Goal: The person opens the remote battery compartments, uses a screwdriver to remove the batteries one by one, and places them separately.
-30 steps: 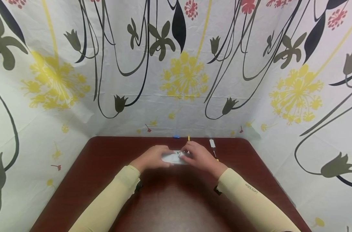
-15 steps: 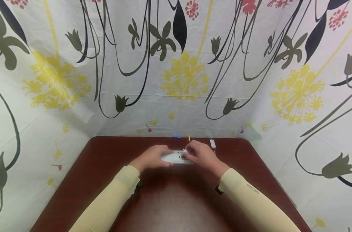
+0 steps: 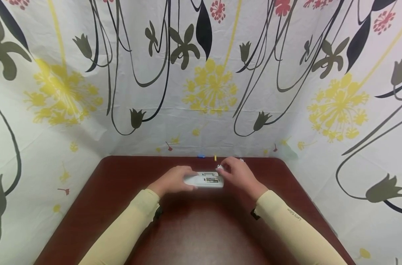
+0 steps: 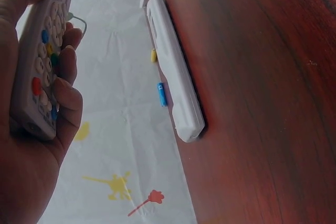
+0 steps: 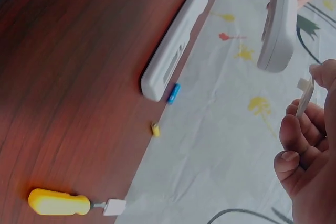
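Note:
My left hand (image 3: 175,179) grips a white remote control (image 3: 201,180), its back turned up in the head view with the battery compartment uncovered and batteries (image 3: 212,180) inside. Its coloured buttons show in the left wrist view, with fingers curled round the remote's body. My right hand (image 3: 238,173) pinches a small white battery cover (image 5: 306,98) between thumb and fingers, just right of the remote and apart from it. A second white remote (image 5: 173,45) lies on the table behind the held one, with an opening in its back.
Near the table's far edge lie a blue battery (image 5: 174,94) and a small yellow battery (image 5: 155,129). A yellow-handled screwdriver (image 5: 59,202) lies further right, a white piece (image 5: 114,207) at its tip. A patterned cloth (image 3: 201,129) hangs behind the table (image 3: 194,228).
My right hand has drawn away from the held remote, up and to the right, with the battery cover. The compartment has come into view. My left hand stays in place.

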Available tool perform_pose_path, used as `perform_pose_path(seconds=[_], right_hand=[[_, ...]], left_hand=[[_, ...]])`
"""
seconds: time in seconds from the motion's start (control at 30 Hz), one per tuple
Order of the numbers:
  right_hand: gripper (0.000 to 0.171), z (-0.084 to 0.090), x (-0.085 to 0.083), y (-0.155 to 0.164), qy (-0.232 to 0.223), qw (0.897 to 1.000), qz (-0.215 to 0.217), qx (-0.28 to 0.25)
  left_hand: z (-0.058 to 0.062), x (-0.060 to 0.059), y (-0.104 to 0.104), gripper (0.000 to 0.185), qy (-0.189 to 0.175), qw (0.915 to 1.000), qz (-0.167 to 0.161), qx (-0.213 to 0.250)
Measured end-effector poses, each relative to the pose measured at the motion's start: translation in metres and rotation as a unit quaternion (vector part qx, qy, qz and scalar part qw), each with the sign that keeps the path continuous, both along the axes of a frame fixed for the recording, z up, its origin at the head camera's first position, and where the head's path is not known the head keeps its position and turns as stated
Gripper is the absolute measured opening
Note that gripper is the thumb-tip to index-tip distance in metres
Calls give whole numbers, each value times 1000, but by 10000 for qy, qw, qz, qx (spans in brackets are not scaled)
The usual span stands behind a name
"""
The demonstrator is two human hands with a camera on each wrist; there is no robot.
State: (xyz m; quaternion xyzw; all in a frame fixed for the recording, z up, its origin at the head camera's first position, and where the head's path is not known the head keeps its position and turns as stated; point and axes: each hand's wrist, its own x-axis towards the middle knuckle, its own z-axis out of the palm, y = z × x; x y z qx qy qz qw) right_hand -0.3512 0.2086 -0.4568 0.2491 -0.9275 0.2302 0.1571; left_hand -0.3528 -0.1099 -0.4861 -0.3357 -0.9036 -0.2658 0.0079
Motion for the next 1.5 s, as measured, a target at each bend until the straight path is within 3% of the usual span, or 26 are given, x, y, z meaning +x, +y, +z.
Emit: perform_pose_path(seconds=[0.43,0.83,1.2,1.5], right_hand=[[22,3,-15,27,-540,9961,-682,-115],[30,3,-34,63,-998,9851,-1396,-131],[39,1,-67,86,-1125,9772,-1798,-2],[38,-14,-91,101,-1201,9725,-1997,51]], left_hand=[[-2,-2,0,63,47,10000,-6,-17],[-3,-2,2,62,-54,10000,42,0],[-5,-4,-1,62,25,10000,50,7],[-4,-5,1,61,41,10000,-38,8]])
